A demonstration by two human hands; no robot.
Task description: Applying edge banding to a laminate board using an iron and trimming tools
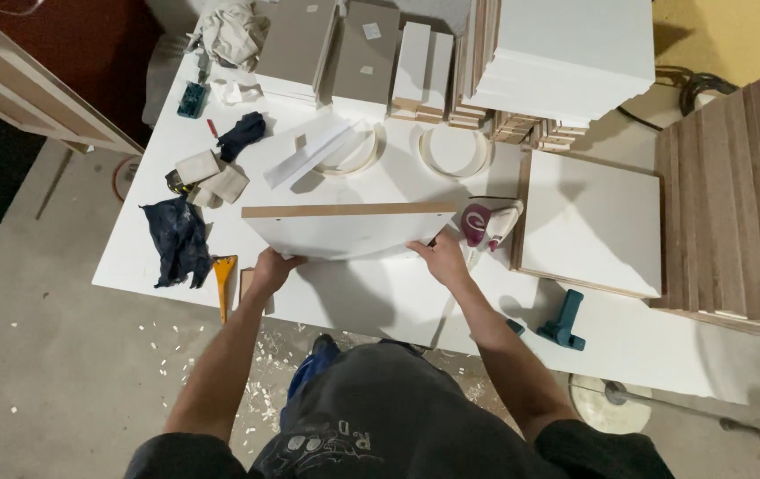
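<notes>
White panel [344, 232] in both hands [272, 268]

The person's left hand [271, 269] and right hand [441, 257] are gripping the lower corners of a white rectangular laminated board [344, 231], which is standing tilted on the white worktable [132, 253], its bare brown wooden edge uppermost. A white-and-maroon clothes iron [489, 222] is lying just beside the right hand.

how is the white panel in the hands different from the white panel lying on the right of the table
The held panel is tipped up on edge, gripped by the left hand and right hand; the square panel lies flat, untouched. The held panel shows a bare brown top edge with the rest white; the square one shows brown edges at its left and bottom. The held one is wider and shorter. Both have white faces.
</notes>
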